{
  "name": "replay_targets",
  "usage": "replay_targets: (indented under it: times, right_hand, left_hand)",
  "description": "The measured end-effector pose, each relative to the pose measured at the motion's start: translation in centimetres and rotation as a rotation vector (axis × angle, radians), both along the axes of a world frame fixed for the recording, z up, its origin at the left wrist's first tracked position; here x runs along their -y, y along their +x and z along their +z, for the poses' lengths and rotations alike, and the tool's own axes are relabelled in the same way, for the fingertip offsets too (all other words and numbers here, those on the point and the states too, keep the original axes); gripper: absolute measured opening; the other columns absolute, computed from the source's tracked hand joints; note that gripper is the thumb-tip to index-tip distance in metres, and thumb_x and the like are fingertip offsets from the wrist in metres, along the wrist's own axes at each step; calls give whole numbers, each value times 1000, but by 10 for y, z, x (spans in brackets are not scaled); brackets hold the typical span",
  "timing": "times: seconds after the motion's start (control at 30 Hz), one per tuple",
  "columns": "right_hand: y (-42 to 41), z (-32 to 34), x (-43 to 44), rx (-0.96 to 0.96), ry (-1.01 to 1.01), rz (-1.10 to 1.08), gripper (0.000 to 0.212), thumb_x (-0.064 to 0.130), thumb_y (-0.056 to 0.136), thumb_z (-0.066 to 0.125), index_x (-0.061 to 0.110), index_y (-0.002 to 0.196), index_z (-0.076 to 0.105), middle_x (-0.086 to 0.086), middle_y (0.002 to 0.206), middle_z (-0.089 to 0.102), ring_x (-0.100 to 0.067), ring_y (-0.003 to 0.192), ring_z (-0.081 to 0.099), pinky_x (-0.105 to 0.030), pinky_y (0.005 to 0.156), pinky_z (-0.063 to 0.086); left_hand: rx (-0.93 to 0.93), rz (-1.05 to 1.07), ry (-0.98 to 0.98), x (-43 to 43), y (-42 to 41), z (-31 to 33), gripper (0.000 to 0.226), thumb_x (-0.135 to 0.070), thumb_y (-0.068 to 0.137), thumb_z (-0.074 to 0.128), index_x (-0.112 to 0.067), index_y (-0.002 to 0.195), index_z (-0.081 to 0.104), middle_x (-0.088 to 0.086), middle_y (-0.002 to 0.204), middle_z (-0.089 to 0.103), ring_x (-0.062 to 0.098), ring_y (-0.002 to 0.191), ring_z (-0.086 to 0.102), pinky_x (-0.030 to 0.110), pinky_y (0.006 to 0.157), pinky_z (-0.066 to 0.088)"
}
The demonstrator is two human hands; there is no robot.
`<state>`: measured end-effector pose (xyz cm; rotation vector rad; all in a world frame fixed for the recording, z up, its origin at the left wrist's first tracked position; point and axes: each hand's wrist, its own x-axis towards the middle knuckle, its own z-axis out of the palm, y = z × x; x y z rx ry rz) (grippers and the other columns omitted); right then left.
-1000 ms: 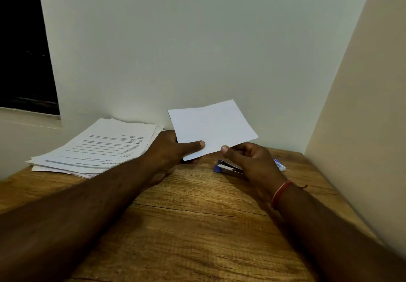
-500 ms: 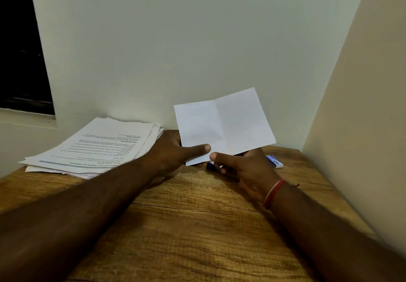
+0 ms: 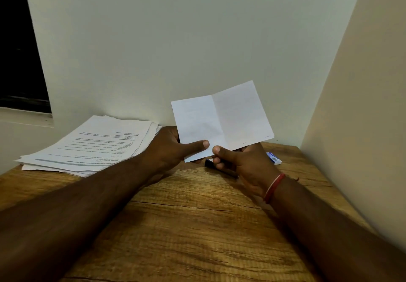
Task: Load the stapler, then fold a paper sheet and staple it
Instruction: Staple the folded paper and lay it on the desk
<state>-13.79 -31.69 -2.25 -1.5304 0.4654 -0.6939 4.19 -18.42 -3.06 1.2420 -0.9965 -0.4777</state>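
Observation:
A white paper sheet (image 3: 222, 121) with a vertical crease down its middle stands upright above the wooden table (image 3: 197, 227). My left hand (image 3: 173, 147) pinches its lower left part, thumb on the front. My right hand (image 3: 243, 161) pinches the lower edge just right of the crease. A dark blue stapler (image 3: 208, 162) lies on the table behind and under my right hand, mostly hidden. Two staples show near the sheet's lower right edge.
A stack of printed papers (image 3: 92, 143) lies at the table's back left. A small white and blue staple box (image 3: 273, 158) sits at the back right. Walls close the table at the back and on the right; a dark window is at the upper left.
The folded sheet has been opened out from a smaller folded shape and raised upright. My right hand moved from the stapler area to the sheet's lower edge.

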Motion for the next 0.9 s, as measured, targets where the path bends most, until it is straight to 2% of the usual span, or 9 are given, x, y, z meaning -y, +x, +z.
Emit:
replay_targets:
  times: [0.2, 0.37, 0.5, 0.6, 0.7, 0.83, 0.9]
  right_hand:
    - [2, -1, -1, 57, 70, 21, 24, 15, 99, 80, 1, 119, 76, -21, 87, 78, -26, 75, 76, -31, 73, 66]
    - [2, -3, -2, 75, 109, 48, 30, 19, 99, 80, 2, 123, 75, -21, 92, 80, -27, 78, 76, -32, 73, 68]
    - [0, -6, 0, 10, -6, 41, 31, 17, 91, 88, -1, 115, 78, -22, 91, 80, -26, 78, 76, -35, 78, 66]
    - [2, -7, 5, -1, -34, -2, 27, 16, 93, 86, -1, 112, 78, -18, 86, 79, -26, 75, 73, -37, 81, 65]
    - [3, -7, 11, -9, -140, -75, 21, 17, 97, 83, 0, 109, 79, -15, 86, 81, -25, 74, 73, -41, 82, 64]
    - [1, -5, 12, -84, -317, -177, 31, 31, 98, 82, 0, 95, 82, -8, 83, 83, -17, 73, 75, -40, 82, 64]
    - [-3, -3, 9, -143, -379, -172, 33, 41, 92, 86, 9, 94, 84, -3, 83, 82, -10, 77, 75, -30, 77, 61]
  left_hand:
    - [17, 41, 27, 1, 3, -1, 36, -20, 89, 93, -15, 123, 82, -1, 111, 87, 16, 103, 84, 25, 77, 65]
    - [12, 51, 24, 0, 2, -1, 35, -17, 90, 92, -11, 123, 82, -1, 109, 87, 14, 98, 84, 20, 72, 64]
    - [54, 65, 47, 0, 4, -2, 37, -24, 89, 94, -17, 123, 83, -3, 112, 87, 16, 103, 84, 30, 83, 68]
    - [40, 56, 51, -1, 3, 0, 29, -20, 91, 91, -18, 119, 83, -4, 107, 88, 15, 99, 85, 27, 78, 68]
    - [69, 73, 67, -1, 7, 0, 31, -21, 91, 92, -15, 121, 84, 1, 108, 88, 19, 99, 85, 35, 82, 70]
    - [117, 133, 106, -1, 11, 0, 37, -24, 87, 95, -11, 120, 84, 5, 106, 87, 19, 96, 85, 35, 79, 71]
    - [116, 148, 115, -2, 12, 1, 37, -24, 87, 95, -10, 119, 83, 6, 104, 87, 19, 92, 86, 32, 74, 70]
